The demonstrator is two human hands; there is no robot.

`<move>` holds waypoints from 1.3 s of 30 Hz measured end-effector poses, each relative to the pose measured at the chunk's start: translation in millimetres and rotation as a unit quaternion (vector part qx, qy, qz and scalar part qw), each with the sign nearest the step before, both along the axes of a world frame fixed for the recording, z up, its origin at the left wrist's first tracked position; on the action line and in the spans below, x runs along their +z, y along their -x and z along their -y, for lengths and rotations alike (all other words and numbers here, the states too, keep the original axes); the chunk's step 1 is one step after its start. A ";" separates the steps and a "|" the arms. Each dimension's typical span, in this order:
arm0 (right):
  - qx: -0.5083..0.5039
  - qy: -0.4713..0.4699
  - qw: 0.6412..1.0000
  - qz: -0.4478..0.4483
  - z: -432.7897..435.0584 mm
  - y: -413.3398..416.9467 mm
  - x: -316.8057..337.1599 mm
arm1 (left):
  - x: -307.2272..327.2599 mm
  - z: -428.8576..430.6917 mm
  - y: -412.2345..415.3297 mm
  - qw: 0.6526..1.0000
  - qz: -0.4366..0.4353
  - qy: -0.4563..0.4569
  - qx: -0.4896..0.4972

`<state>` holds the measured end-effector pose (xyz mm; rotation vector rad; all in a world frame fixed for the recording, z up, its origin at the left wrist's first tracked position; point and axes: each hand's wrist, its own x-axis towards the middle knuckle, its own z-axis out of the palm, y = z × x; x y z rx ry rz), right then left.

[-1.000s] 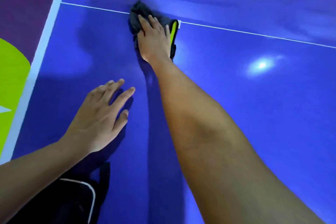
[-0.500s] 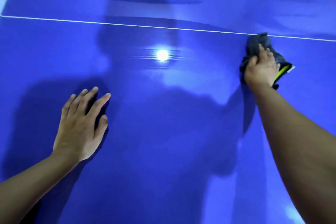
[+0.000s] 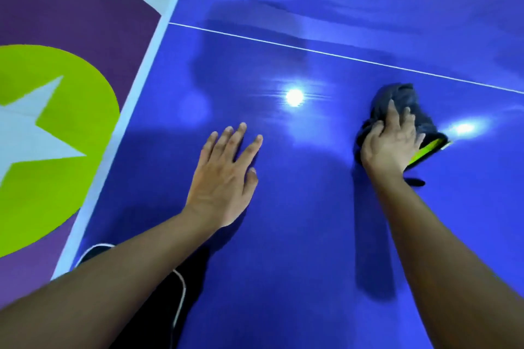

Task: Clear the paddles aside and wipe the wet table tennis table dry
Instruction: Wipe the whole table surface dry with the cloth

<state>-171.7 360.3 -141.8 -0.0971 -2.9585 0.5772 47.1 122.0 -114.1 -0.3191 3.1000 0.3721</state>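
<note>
The blue table tennis table fills most of the view, glossy, with a thin white line across it. My right hand presses a crumpled dark grey cloth with a yellow-green edge flat on the table, just below that line. My left hand lies flat on the blue surface, fingers apart, holding nothing. No paddles are in view.
The table's white left edge runs diagonally up the left. Beyond it lies a purple floor with a yellow-green circle and white star. A dark garment with white trim shows under my left forearm.
My right hand swept the cloth from the left part of the table to the right and drew it a little nearer to me. The view swung back left, showing the floor again.
</note>
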 end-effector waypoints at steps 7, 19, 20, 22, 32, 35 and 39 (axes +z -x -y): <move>0.188 -0.014 0.982 -0.018 237.3 -99.0 -3.0 | 7.7 124.6 -101.0 0.985 0.036 -0.049 0.160; 0.393 0.005 0.920 0.012 344.3 -180.8 0.6 | 14.6 133.9 -126.3 0.988 0.056 -0.042 0.141; 0.386 0.011 0.922 0.015 331.1 -175.4 0.8 | 15.4 124.1 -121.7 0.990 0.049 -0.044 0.122; 0.360 0.025 0.933 0.013 296.0 -161.3 0.3 | 15.8 100.1 -112.6 0.995 0.042 -0.044 0.077; 0.171 0.026 0.985 0.003 2.7 -68.0 6.2 | 18.3 -62.3 -57.3 0.997 0.048 -0.006 -0.055; 0.108 0.020 0.994 0.007 -90.3 -51.8 7.5 | 6.6 -111.2 -58.7 0.997 0.062 0.024 -0.047; 0.018 0.011 1.000 0.003 -200.8 -45.6 8.5 | -4.6 -132.3 -64.7 0.999 0.038 0.027 0.005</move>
